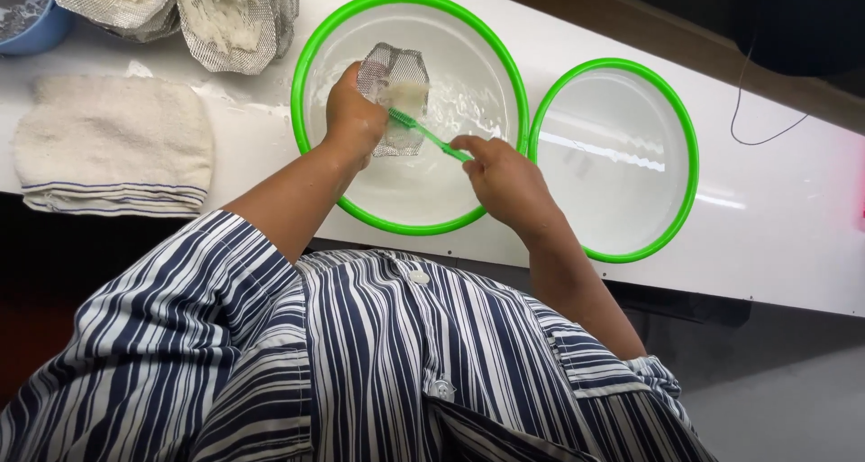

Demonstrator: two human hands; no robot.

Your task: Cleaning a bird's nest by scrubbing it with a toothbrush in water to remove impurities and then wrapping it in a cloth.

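Nearest, the right hand (506,178) pinched a green plastic toothbrush (431,138), bristles against a small wire-mesh strainer piece (394,84) clutched by the left hand (353,115) over the water-filled green-rimmed white basin (317,39). Beyond on the white counter (784,219), two more residue-caked mesh strainers (236,16) looked unscrubbed.
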